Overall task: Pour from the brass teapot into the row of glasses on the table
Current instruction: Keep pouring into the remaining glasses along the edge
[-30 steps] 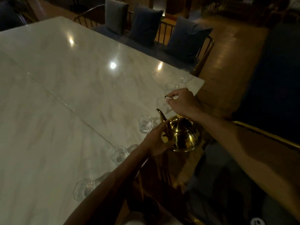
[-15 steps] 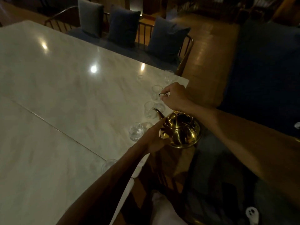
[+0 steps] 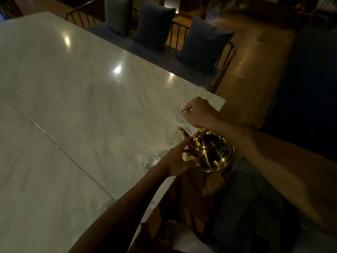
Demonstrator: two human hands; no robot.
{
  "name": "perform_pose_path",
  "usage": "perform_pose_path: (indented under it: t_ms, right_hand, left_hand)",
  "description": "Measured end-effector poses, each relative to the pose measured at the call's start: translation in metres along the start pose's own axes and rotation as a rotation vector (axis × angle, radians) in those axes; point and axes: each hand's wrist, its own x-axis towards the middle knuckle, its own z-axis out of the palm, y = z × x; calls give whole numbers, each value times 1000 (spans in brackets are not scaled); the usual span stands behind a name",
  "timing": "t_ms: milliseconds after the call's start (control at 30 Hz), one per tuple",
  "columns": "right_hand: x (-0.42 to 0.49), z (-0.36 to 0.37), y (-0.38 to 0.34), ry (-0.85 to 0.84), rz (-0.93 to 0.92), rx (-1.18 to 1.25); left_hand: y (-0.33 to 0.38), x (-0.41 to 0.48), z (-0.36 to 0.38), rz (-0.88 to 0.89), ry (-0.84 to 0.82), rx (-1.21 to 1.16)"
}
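**Teapot held off the table's right edge, spout at a glass**

The person holds the brass teapot (image 3: pixel 209 152) in the air just off the right edge of the marble table (image 3: pixel 73 106). It is tilted a little, so that its spout (image 3: pixel 183 132) points left and far. The right hand (image 3: pixel 200 113) is above the pot, its fingers curled round the thin handle (image 3: pixel 186 111). The left hand (image 3: pixel 177 159) reaches in from the near side. Its fingers are fairly straight and lie against the pot's left side below the spout, with the forefinger stretched along the spout's base.

The glasses stand in a row along the table's right edge. The spout's tip is just beside the rim of the middle glass (image 3: pixel 171 136). In the dim light it cannot be told whether anything flows from it. The nearer glass (image 3: pixel 150 160) stands just left of the left hand. The nearest glass (image 3: pixel 107 205) is half hidden by the left forearm. A farther glass (image 3: pixel 180 116) shows partly behind the right hand's fingers. The farthest glass (image 3: pixel 200 90) stands near the table's far right corner.

Beyond the table's far edge is a bench (image 3: pixel 160 57) with three dark cushions (image 3: pixel 155 24). A wooden floor (image 3: pixel 255 70) lies to the right.
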Motion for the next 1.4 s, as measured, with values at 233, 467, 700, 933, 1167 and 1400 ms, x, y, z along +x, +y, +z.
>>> perform_pose_path:
  t_ms: [233, 467, 700, 933, 1167, 1400]
  right_hand:
    - [30, 2, 14, -69, 7, -80]
    - [46, 10, 15, -159, -9, -104]
    - [58, 18, 6, -211, -40, -140]
    - [63, 22, 1, -253, -53, -198]
    - [65, 21, 0, -265, -74, -191]
    - [69, 19, -1, -271, -74, -219]
  left_hand:
    - [-7, 27, 11, -31, -6, 0]
    - [-15, 32, 17, -46, 49, -18]
    - [-19, 31, 16, -31, 114, -64]
    - [-20, 33, 16, -45, 117, -71]
    - [-24, 37, 13, -11, 119, -90]
    - [-23, 39, 11, 18, 130, -88]
